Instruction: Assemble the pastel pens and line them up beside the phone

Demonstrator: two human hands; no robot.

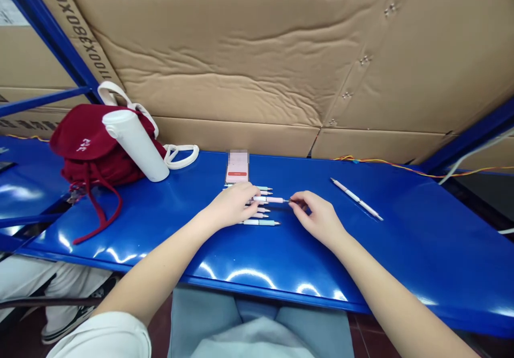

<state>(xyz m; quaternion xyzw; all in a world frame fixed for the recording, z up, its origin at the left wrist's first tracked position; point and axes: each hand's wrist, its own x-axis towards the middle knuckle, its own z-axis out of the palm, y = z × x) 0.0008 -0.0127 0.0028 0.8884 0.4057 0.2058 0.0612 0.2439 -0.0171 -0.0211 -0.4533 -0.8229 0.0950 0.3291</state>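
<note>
My left hand [235,203] is closed on a pink and white pen [273,200], held sideways above several pens lying side by side on the blue table [225,251]. The pen's tip points right, toward my right hand [311,213], whose thumb and index finger pinch at that tip; whatever small part they hold is too small to make out. Nearest me in the row lies a light green and white pen [261,222]. My left hand hides the left ends of most pens. Farther right, a pink and white pen [356,199] lies diagonally, alone.
Behind the pens lies a phone [237,166] with a pink screen. A dark red bag [92,143] and a leaning white bottle [136,146] stand at the left. Cardboard [241,52] walls the back; yellow and red wires [385,166] run along the rear edge.
</note>
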